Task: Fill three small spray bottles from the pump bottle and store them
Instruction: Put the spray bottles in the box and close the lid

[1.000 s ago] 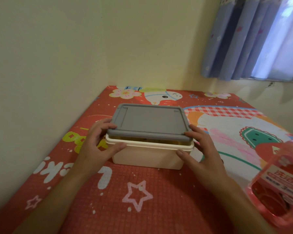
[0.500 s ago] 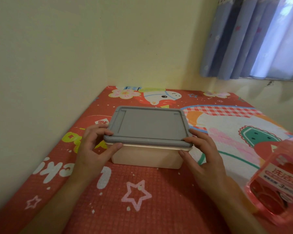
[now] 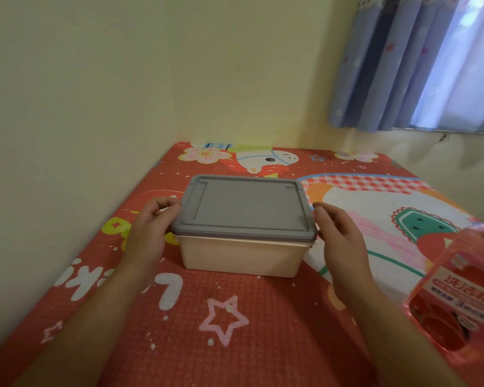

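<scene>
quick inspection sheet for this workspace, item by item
surface: red printed mat, laid into the wall corner
job's things: cream box on the mat with its grey lid on; pink bottle at near right, top out of frame; no small bottles in sight
clutter: nothing seen
grippers: left hand has fingers curled on the lid's left edge; right hand is at the lid's right edge, grip unclear
cables: nothing seen
surroundings: pale yellow walls; blue curtain at upper right
</scene>
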### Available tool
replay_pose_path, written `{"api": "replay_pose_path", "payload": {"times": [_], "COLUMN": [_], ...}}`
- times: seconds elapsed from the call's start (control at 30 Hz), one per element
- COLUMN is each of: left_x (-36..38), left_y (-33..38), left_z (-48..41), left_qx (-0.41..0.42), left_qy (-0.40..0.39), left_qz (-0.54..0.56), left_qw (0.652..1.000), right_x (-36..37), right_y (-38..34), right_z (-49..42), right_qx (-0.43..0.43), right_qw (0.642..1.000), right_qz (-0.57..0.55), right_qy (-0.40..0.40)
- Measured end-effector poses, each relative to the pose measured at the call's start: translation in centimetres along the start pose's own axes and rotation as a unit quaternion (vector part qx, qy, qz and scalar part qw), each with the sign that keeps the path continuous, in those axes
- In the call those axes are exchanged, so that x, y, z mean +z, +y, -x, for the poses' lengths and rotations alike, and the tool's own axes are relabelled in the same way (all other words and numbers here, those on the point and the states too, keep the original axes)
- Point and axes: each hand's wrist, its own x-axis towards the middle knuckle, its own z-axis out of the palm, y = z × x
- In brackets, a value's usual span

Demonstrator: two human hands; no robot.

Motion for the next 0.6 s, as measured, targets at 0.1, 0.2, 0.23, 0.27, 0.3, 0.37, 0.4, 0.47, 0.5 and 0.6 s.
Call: {"api": "replay_pose_path", "payload": {"times": [0.1,0.2,0.23,0.27,0.3,0.37,0.4,0.47,0.5,0.6], "left_x": [0.1,0.1,0.1,0.1,0.2,0.5,0.5,0.6,0.7,0.9], "left_y": [0.7,1.3,1.4,1.5,1.6,1.9,1.9,2.0,2.0,1.6], "left_z": [-1.2,-2.4,-2.7,-3.1,-3.4,-3.8,-3.9,-4.2,-4.2,-4.1], "left_qx": [-0.035,-0.06,-0.067,-0.074,-0.08,-0.09,-0.093,-0.096,-0.095,-0.087], "left_qy": [-0.009,-0.022,-0.027,-0.031,-0.032,-0.031,-0.032,-0.034,-0.033,-0.025], "left_qz": [-0.026,-0.051,-0.059,-0.066,-0.072,-0.083,-0.086,-0.091,-0.093,-0.091], "left_qw": [0.999,0.997,0.996,0.995,0.994,0.992,0.991,0.991,0.991,0.992], "right_x": [0.6,1.2,1.3,1.4,1.4,1.5,1.5,1.4,1.4,1.2], "right_y": [-0.8,-1.1,-1.2,-1.2,-1.3,-1.3,-1.3,-1.4,-1.4,-1.1], "right_z": [-1.3,-1.9,-2.1,-2.3,-2.4,-2.6,-2.7,-3.0,-3.0,-3.2], "right_qx": [0.07,0.074,0.079,0.082,0.086,0.093,0.097,0.103,0.106,0.106], "right_qw": [0.997,0.997,0.996,0.996,0.995,0.995,0.994,0.994,0.994,0.994], "right_qz": [-0.033,-0.023,-0.023,-0.023,-0.023,-0.021,-0.02,-0.018,-0.016,-0.006], "right_qy": [0.006,0.024,0.028,0.032,0.036,0.037,0.036,0.034,0.032,0.028]}}
